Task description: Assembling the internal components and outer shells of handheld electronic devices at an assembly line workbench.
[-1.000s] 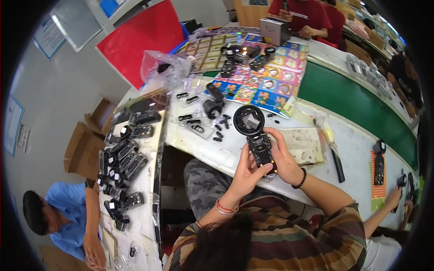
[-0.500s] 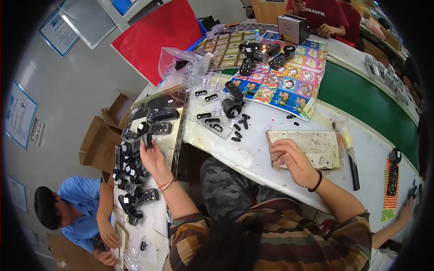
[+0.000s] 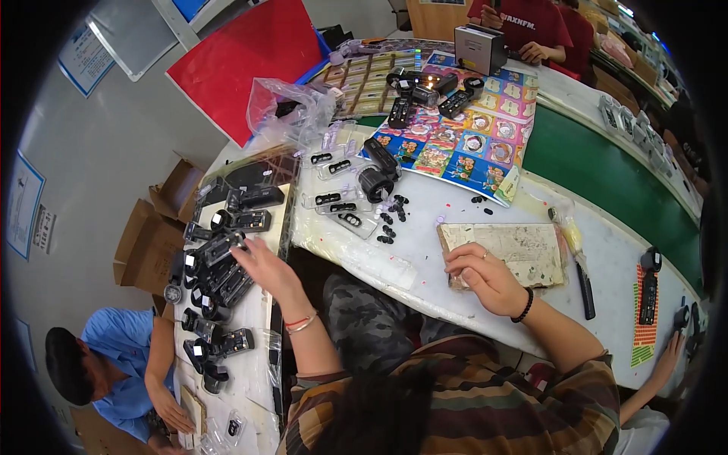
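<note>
My left hand (image 3: 271, 271) reaches over a pile of black plastic devices (image 3: 216, 284) on the left-hand bench. Its fingers are stretched out, and the fingertips meet one black device with an open compartment (image 3: 227, 247); no firm grip shows. My right hand (image 3: 489, 279) hovers by the left part of a worn, pale board (image 3: 523, 250), fingers loosely bent and apart, with nothing visible in them. Left of that board are several small black oval pieces (image 3: 388, 227). Farther off lie black parts in clear plastic trays (image 3: 356, 221) and a black device with a round head (image 3: 375, 182).
A knife-like tool with a black handle (image 3: 585, 292) lies right of the board. Colourful printed sheets (image 3: 462, 148) bear more black devices. Behind them stands a grey box (image 3: 479, 49). A co-worker in blue (image 3: 125, 353) works at lower left; another person's hand (image 3: 669, 353) is at far right.
My left hand has drawn slightly back and its fingers have straightened; a device near the fingertips now lies on the pile. My right hand stays by the board. The whole view has shifted a little.
</note>
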The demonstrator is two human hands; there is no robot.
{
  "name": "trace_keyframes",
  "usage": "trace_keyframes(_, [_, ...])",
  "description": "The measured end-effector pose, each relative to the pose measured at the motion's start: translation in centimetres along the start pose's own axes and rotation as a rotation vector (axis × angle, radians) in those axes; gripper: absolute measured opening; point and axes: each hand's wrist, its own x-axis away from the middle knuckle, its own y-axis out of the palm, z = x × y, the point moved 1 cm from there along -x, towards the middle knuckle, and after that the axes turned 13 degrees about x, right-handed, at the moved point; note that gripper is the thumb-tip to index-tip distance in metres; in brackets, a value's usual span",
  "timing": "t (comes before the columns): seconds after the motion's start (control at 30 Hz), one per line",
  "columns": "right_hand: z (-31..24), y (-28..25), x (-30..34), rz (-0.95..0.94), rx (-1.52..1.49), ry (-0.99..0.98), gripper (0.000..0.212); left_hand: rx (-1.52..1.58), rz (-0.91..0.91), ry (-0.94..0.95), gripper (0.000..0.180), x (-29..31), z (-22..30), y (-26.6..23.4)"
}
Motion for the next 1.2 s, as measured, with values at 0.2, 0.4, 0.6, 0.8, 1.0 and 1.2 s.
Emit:
trace_keyframes(0.2, [0.0, -1.0, -1.9, 0.007, 0.126, -0.015, 0.015, -1.044, -0.976, 0.538, 0.054, -0.6, -1.7, 4.8])
trace_keyframes(0.4, [2.4, -0.9, -7.9, -0.053, 0.302, 0.102, 0.014, -1.047, -1.167, 0.252, 0.031, -2.2, -3.5, 4.5])
trace_keyframes(0.6, [6.3, 1.8, -14.7, -0.134, 0.458, 0.302, 0.019, -1.014, -1.004, 0.42, 0.029, -0.6, 0.0, 5.0])
trace_keyframes(0.8, [10.3, 3.2, -16.7, -0.191, 0.418, 0.401, 0.02, -0.773, -1.035, 0.413, 0.034, 6.7, 4.3, 5.8])
trace_keyframes(1.0, [8.6, -0.6, -13.7, -0.125, -0.008, 0.328, 0.013, -0.626, -1.31, 0.309, 0.035, 14.4, 3.4, 7.4])
trace_keyframes(1.2, [5.8, -4.6, -7.7, -0.044, -0.214, 0.33, 0.021, -0.5, -1.457, 0.227, 0.045, 19.1, 1.3, 10.5])
